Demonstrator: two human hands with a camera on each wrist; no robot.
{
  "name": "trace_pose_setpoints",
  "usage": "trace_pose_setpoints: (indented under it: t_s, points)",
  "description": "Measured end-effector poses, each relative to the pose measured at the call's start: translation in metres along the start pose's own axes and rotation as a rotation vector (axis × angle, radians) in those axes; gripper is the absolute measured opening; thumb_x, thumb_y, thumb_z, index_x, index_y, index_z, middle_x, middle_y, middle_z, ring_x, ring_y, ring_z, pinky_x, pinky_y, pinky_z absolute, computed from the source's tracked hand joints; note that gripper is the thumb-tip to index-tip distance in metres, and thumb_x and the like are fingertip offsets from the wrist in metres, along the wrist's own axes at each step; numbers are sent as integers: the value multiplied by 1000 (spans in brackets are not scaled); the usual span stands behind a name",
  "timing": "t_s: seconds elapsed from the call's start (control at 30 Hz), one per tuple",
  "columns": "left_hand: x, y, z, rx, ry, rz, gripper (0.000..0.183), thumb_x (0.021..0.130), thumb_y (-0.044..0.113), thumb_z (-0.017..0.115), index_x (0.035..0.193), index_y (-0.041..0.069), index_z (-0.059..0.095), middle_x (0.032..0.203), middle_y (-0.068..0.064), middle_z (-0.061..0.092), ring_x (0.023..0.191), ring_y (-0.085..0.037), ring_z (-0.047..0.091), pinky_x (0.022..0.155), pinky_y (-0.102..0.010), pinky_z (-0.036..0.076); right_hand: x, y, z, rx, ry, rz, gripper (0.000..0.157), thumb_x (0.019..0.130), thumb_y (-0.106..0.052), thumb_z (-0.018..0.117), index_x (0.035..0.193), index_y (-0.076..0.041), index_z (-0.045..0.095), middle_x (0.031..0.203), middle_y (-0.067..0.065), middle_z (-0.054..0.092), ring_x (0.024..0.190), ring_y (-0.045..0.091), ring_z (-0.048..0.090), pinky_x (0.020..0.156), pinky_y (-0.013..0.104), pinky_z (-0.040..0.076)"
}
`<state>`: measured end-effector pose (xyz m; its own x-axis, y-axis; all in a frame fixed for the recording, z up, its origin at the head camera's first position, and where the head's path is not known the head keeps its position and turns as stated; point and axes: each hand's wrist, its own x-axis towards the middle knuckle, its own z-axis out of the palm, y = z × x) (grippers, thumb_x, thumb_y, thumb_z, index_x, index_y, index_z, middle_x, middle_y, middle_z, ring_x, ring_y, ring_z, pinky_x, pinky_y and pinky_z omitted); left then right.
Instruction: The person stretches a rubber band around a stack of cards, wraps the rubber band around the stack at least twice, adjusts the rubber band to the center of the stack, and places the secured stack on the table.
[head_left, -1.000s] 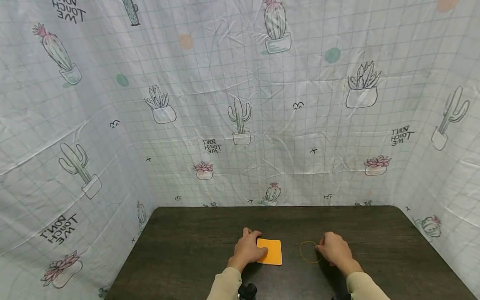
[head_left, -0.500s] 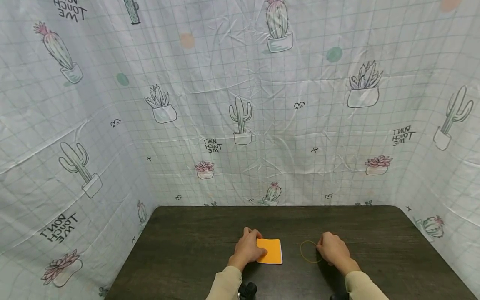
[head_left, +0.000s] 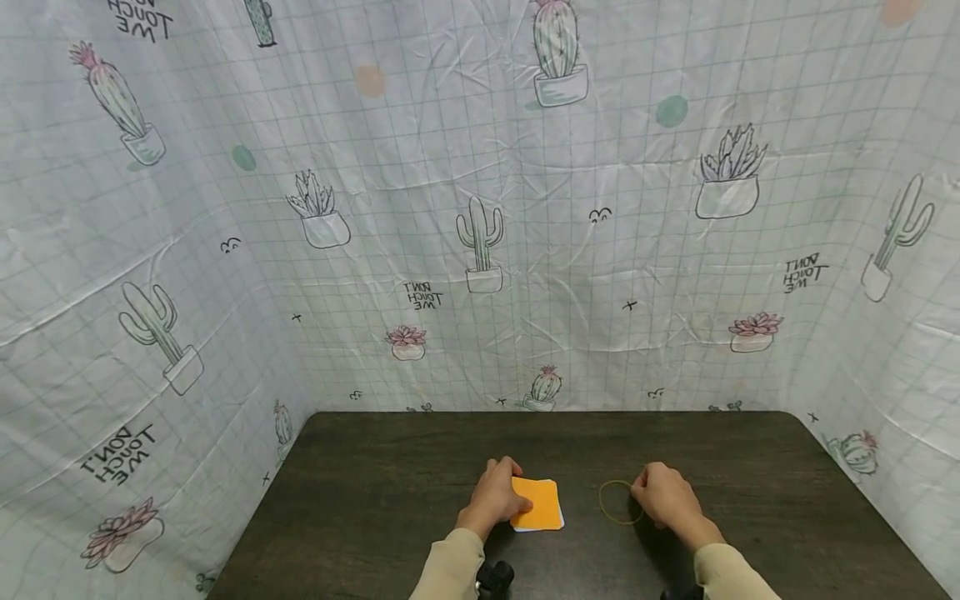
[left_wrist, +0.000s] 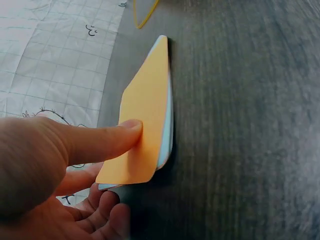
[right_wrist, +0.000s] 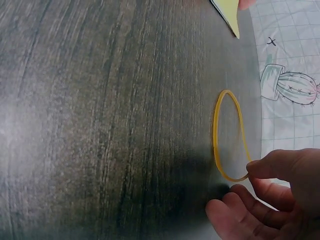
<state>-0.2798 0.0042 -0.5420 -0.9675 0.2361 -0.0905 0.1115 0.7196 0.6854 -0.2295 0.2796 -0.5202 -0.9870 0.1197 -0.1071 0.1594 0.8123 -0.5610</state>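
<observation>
My left hand [head_left: 492,497] pinches a small stack of square cards [head_left: 542,505], its thumb across the orange top and the other fingers underneath. In the left wrist view the orange card [left_wrist: 142,110] lies slightly askew over pale blue-white ones below. My right hand [head_left: 666,497] pinches a thin yellow rubber band [head_left: 602,502] at its edge between thumb and forefinger. The right wrist view has the rubber band [right_wrist: 216,135] hanging as a slack oval loop from those fingertips. Cards and band are apart, with the band to the right of the cards.
A dark wood-grain table [head_left: 390,467] lies beneath both hands. White cloth with cactus drawings [head_left: 517,250] hangs around its back and sides. A small black object [head_left: 496,577] sits at the left wrist by the sleeve.
In the left hand, the top orange card has turned a little against the ones below, so more of their pale edge shows. The right hand and rubber band have hardly moved.
</observation>
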Motion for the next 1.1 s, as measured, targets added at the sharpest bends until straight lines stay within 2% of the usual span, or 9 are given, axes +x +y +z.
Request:
trace_pose_setpoints:
  t_s: [0.13,0.3,0.47,0.7,0.83,0.93,1.1]
  points:
    - [2,1,-1,-31,-24,-3,48,72,4,91,112,3,64,104,-12,50,86,-27,51,83,-46,51,1,0,0,-1,0,5,14,87,-5,59,74,-9,61,64,1,55,47,16,57,45,32,48]
    - [2,2,-1,-65,-31,-34,40,70,0,90,102,3,67,101,-10,48,84,-25,52,80,-42,54,1,0,-1,16,-14,12,13,88,-6,59,76,-8,61,67,2,56,49,17,57,46,32,48]
    - [3,-1,1,-132,-38,-37,41,71,-3,88,102,5,63,103,-10,47,84,-24,53,80,-40,56,3,5,1,96,8,6,10,88,-9,61,78,-6,63,69,2,58,49,17,58,46,32,51]
    - [-2,-8,3,-202,-65,71,42,82,-1,79,112,11,53,102,-6,58,87,-22,55,82,-46,54,6,10,5,359,-4,60,21,95,-13,60,78,-1,65,64,6,61,54,17,58,50,31,53]
    - [-4,-10,5,-218,-29,118,43,85,-1,76,120,12,54,108,-5,59,88,-21,55,81,-44,53,7,9,5,562,-58,85,23,97,-13,57,82,2,66,72,7,68,63,16,64,57,31,56]
    - [-4,-13,7,-225,0,159,44,86,-3,75,123,12,57,112,-6,60,89,-20,55,79,-40,51,8,10,2,726,-141,96,28,101,-16,50,98,9,65,85,9,73,74,17,69,69,33,59]
    - [-1,-16,8,-280,26,192,39,87,-7,72,121,10,63,117,-8,63,91,-19,57,78,-37,53,9,12,-4,935,-243,87,39,108,-21,41,127,13,48,102,8,73,92,18,70,85,38,57]
